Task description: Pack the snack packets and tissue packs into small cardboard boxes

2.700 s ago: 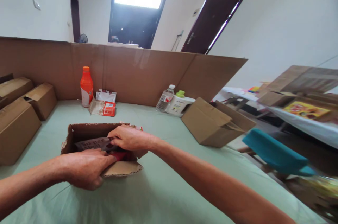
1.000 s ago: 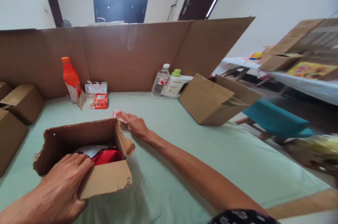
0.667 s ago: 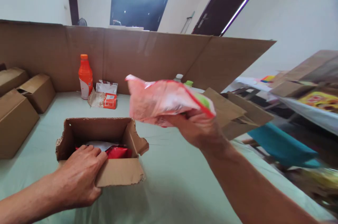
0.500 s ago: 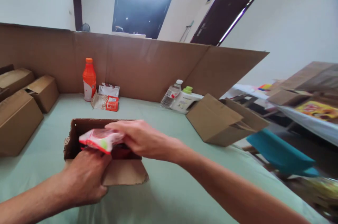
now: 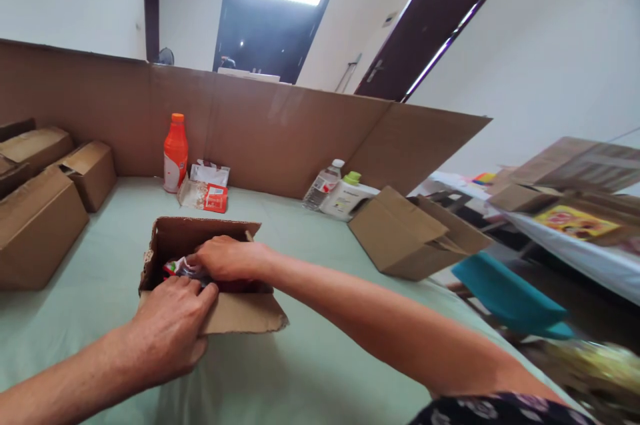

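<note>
An open cardboard box [image 5: 247, 315] stands before me, its front flap folded outward. My left hand [image 5: 170, 325] is closed over the front wall and flap, thumb outside and fingertips at the rim. Inside the box's mouth, my right hand [image 5: 231, 259] is closed on a shiny plastic packet [image 5: 184, 267] with white, red and green print. Most of the packet is hidden by the hand and the box walls. Something dark red lies lower in the box, too covered to make out.
An orange bottle [image 5: 175, 155] and two flat packets [image 5: 207, 195] stand behind the box. Further right are a clear bottle [image 5: 324, 185], a white green-capped bottle [image 5: 349, 197] and an open carton [image 5: 400, 231]. Several cartons [image 5: 43, 228] sit left. A cardboard wall [image 5: 270, 131] closes the back.
My right hand has pushed the packet down from above the rim into the box. My left hand stays on the front wall. The view has shifted slightly.
</note>
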Motion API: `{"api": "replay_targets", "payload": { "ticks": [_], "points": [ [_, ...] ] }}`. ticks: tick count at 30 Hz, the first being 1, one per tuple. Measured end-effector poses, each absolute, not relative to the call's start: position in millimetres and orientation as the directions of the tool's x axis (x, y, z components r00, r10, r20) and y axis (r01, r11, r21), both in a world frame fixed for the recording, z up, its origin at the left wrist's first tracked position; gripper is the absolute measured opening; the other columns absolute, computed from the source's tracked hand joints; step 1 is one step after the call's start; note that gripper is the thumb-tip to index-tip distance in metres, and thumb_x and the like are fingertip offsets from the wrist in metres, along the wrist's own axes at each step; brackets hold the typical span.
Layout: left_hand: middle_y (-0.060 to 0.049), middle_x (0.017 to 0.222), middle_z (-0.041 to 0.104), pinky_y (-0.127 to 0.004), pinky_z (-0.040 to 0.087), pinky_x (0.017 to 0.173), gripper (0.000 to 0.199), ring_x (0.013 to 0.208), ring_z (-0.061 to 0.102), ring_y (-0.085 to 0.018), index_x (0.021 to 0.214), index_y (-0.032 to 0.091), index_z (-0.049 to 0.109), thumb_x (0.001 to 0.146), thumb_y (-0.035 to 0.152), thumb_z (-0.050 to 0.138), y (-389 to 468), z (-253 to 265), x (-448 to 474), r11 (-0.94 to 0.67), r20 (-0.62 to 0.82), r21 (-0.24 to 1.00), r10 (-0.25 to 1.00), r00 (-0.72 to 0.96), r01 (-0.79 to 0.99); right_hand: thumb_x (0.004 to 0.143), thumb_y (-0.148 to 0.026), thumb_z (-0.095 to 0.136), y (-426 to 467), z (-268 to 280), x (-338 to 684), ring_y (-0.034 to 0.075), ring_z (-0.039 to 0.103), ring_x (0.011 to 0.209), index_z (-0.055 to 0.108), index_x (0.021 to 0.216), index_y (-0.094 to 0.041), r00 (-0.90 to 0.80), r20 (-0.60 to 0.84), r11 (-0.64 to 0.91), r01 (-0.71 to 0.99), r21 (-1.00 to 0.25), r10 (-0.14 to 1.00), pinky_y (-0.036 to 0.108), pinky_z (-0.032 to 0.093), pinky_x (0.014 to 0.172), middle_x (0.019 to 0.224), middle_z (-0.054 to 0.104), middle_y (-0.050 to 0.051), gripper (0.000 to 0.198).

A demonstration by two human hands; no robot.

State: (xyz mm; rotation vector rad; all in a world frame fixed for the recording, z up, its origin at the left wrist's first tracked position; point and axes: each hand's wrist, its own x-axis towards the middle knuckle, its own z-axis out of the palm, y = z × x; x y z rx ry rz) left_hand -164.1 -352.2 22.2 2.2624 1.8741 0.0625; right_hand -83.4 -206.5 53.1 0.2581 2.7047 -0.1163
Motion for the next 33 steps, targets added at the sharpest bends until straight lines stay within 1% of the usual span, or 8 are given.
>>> {"api": "replay_targets", "payload": {
  "ticks": [5,8,12,14,16,26,29,33],
  "points": [
    [-0.016,0.116,0.071,-0.056,0.056,0.098,0.037,0.109,0.066,-0.036,0.113,0.015,0.062,0.076,0.011,0.056,-360.7,24.6,-165.4,-0.218,-0.03,0.156,0.974,0.225,0.963,0.1,-0.023,0.058,-204.3,46.9,-112.2,0.026,0.076,0.092,0.079,0.11,-0.014,-0.865,-0.484,0.982,0.183,-0.055,0.134,0.031,0.052,0.073,0.105,0.08,0.014,0.024],
    [-0.013,0.132,0.065,-0.05,0.048,0.112,0.036,0.131,0.056,-0.032,0.123,0.019,0.059,0.089,0.01,0.049,-380.2,23.0,-177.2,-0.346,0.343,0.108,0.893,0.292,0.932,0.097,-0.024,0.063,-202.9,56.2,-97.7,0.026,0.075,0.098,0.074,0.123,-0.017,-0.881,-0.457,0.979,0.185,-0.087,0.126,0.031,0.054,0.077,0.113,0.079,0.011,0.029],
    [-0.011,0.143,0.058,-0.044,0.05,0.111,0.048,0.135,0.054,-0.029,0.146,0.024,0.048,0.098,0.023,0.054,-407.7,12.4,-213.5,-0.279,0.68,0.097,0.72,0.141,0.955,0.1,-0.022,0.058,-201.5,74.1,-29.9,0.026,0.064,0.127,0.062,0.141,-0.018,-0.972,0.033,0.946,0.217,-0.239,0.231,0.036,0.049,0.103,0.141,0.067,0.011,0.042],
    [-0.012,0.147,0.056,-0.048,0.054,0.108,0.055,0.131,0.059,-0.032,0.151,0.025,0.044,0.098,0.037,0.057,-415.0,3.8,-231.9,-0.192,0.681,0.187,0.732,0.014,0.963,0.101,-0.024,0.054,-198.7,77.3,9.0,0.023,0.069,0.116,0.07,0.129,-0.019,-0.882,0.306,0.899,0.238,-0.369,0.359,0.035,0.052,0.099,0.128,0.074,0.008,0.032],
    [-0.012,0.148,0.056,-0.053,0.056,0.106,0.064,0.129,0.061,-0.035,0.154,0.027,0.041,0.096,0.048,0.058,-416.3,-5.5,-243.7,-0.134,0.655,0.27,0.751,-0.08,0.953,0.102,-0.029,0.051,-195.4,72.2,38.1,0.021,0.073,0.101,0.075,0.116,-0.019,-0.79,0.398,0.844,0.263,-0.467,0.467,0.033,0.055,0.09,0.113,0.079,0.007,0.03],
    [-0.005,0.12,0.077,-0.038,0.062,0.093,0.053,0.109,0.074,-0.025,0.148,0.029,0.046,0.101,0.053,0.051,-384.3,-23.5,-233.2,-0.124,0.58,0.397,0.802,-0.143,0.91,0.107,-0.065,0.027,-203.6,4.7,39.4,0.025,0.073,0.108,0.072,0.125,-0.017,-0.854,0.248,0.645,0.128,-0.754,0.459,0.041,0.057,0.094,0.123,0.075,0.013,0.069],
    [-0.003,0.107,0.079,-0.034,0.063,0.081,0.058,0.093,0.077,-0.023,0.15,0.028,0.045,0.099,0.054,0.055,-376.9,-19.7,-234.8,-0.072,0.545,0.478,0.806,-0.232,0.875,0.105,-0.068,0.028,-198.9,5.4,44.7,0.028,0.068,0.121,0.069,0.131,-0.016,-0.853,0.283,0.646,0.081,-0.759,0.439,0.046,0.054,0.103,0.133,0.071,0.015,0.071],
    [-0.006,0.117,0.074,-0.037,0.063,0.081,0.057,0.102,0.074,-0.026,0.149,0.029,0.047,0.097,0.052,0.057,-366.9,-18.2,-233.9,-0.045,0.546,0.508,0.789,-0.282,0.86,0.104,-0.065,0.04,-185.1,11.3,44.6,0.03,0.05,0.143,0.061,0.142,-0.02,-0.728,0.502,0.798,0.102,-0.594,0.466,0.054,0.039,0.118,0.151,0.057,0.015,0.063]
  ]
}}
